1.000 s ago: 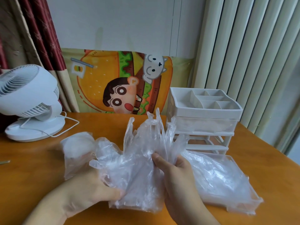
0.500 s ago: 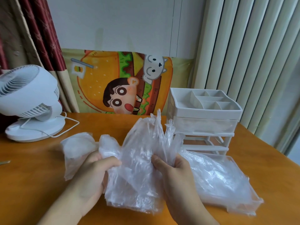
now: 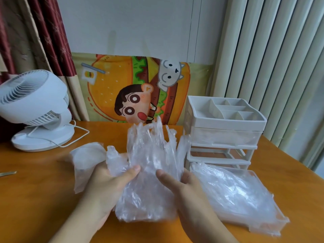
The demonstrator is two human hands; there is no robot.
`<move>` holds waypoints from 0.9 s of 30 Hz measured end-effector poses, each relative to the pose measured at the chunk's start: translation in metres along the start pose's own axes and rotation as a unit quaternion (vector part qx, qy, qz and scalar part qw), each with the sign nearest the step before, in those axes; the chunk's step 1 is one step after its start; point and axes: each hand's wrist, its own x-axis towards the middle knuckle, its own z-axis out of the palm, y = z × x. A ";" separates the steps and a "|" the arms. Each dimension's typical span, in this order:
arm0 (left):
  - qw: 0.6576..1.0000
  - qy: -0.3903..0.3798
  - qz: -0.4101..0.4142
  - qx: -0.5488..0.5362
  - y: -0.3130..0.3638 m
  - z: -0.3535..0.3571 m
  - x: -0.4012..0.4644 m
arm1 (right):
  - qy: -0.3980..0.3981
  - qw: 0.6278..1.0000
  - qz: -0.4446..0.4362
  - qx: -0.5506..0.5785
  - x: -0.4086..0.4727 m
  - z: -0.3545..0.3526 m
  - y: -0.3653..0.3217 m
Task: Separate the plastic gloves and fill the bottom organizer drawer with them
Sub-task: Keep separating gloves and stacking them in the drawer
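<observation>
A bunch of clear plastic gloves [image 3: 149,155] stands upright over the table's middle, held from both sides. My left hand [image 3: 107,181] grips its left side with the thumb pressed on the front. My right hand [image 3: 184,188] pinches its right side, thumb in front. The white desk organizer [image 3: 226,123] stands at the right, with its lower slots open. Its clear bottom drawer [image 3: 254,174] lies pulled out on the table in front of it, heaped with loose gloves [image 3: 233,190]. More clear plastic [image 3: 85,156] lies behind my left hand.
A white desk fan [image 3: 35,106] with its cord stands at the back left on the orange table [image 3: 35,199]. A cartoon cloth [image 3: 133,88] hangs behind. A curtain and vertical blinds [image 3: 280,58] border the back and right. A small metal item [image 3: 7,173] lies at the left edge.
My left hand has come up from under the bunch and moved right, its thumb now on the front near my right thumb. The bunch has been gathered narrower and more upright.
</observation>
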 end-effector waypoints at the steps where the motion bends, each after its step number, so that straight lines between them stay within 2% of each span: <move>1: 1.000 0.021 0.021 0.003 -0.001 0.001 0.000 | -0.013 1.000 0.014 -0.004 0.000 0.000 0.000; 3: 0.997 0.058 0.045 -0.009 -0.002 0.003 0.000 | -0.026 0.999 0.021 -0.036 0.000 -0.002 0.003; 6: 0.994 0.097 0.037 -0.032 -0.003 0.002 0.003 | -0.020 0.995 -0.004 -0.094 0.002 -0.004 0.007; 12: 0.992 0.099 0.009 -0.077 -0.006 0.003 0.007 | -0.014 0.991 -0.047 -0.127 0.002 -0.001 0.008; 14: 0.991 0.104 0.013 -0.082 -0.003 0.003 0.005 | -0.026 0.994 -0.038 -0.104 -0.001 0.001 0.004; 18: 0.985 0.109 0.035 -0.128 0.003 0.004 0.000 | -0.028 0.999 0.003 0.044 -0.007 0.005 -0.003; 21: 0.984 0.067 0.031 -0.160 0.007 -0.003 0.000 | 0.035 0.998 -0.056 0.016 -0.007 0.006 -0.007; 23: 0.984 0.000 0.015 -0.180 0.011 -0.011 0.001 | 0.048 0.992 -0.107 -0.043 -0.006 0.001 -0.016; 27: 0.984 -0.063 -0.047 -0.161 0.032 -0.024 0.005 | 0.003 0.980 -0.143 -0.140 -0.009 -0.008 -0.043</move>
